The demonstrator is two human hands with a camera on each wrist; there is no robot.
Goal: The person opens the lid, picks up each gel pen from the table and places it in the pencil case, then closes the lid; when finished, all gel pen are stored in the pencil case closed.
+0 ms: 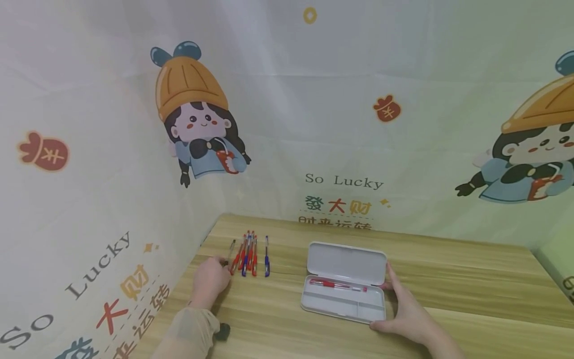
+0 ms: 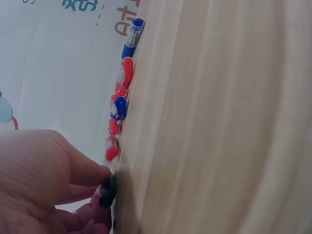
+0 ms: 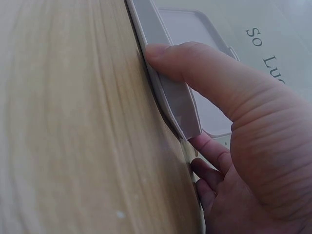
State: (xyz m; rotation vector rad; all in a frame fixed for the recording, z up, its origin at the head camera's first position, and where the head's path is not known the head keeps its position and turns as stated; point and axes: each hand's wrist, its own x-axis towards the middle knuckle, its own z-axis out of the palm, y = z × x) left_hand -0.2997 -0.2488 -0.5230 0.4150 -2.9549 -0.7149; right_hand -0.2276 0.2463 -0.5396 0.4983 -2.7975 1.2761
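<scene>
A person's two bare hands are at work on a light wood-grain desk [image 1: 269,311], seen from above. The left hand [image 1: 212,280], at the far left of the desk, has its fingers closed in a pinch on the capped end of a slim pen with a clear barrel and black cap [image 2: 108,191]. The pen lies low, close against the desktop, its other end pointing away from the person.

Just right of that hand is a tight cluster of clear-barrelled pens with red and blue caps and grips [image 1: 249,254], lying roughly parallel, capped ends toward the person. A single clear pen with a blue cap [image 1: 267,264] lies slightly apart, to the right of the cluster.

Near the middle of the desk, well apart from the cluster, a pale grey rectangular pencil case [image 1: 329,310] stands open, its lid raised on the far side. A clear pen with red grip and end [image 1: 329,284] lies lengthwise in its far compartment; the nearer part is split by a short divider.

The right hand [image 1: 405,315] is spread around the case's right end and holds it, thumb pressed on the near wall, other fingers at the end and behind.

A light beige sleeve [image 1: 190,329] covers the left forearm. Behind the desk hangs a pale cloth backdrop [image 1: 278,114] printed with cartoon figures in orange hats and the words "So Lucky".
</scene>
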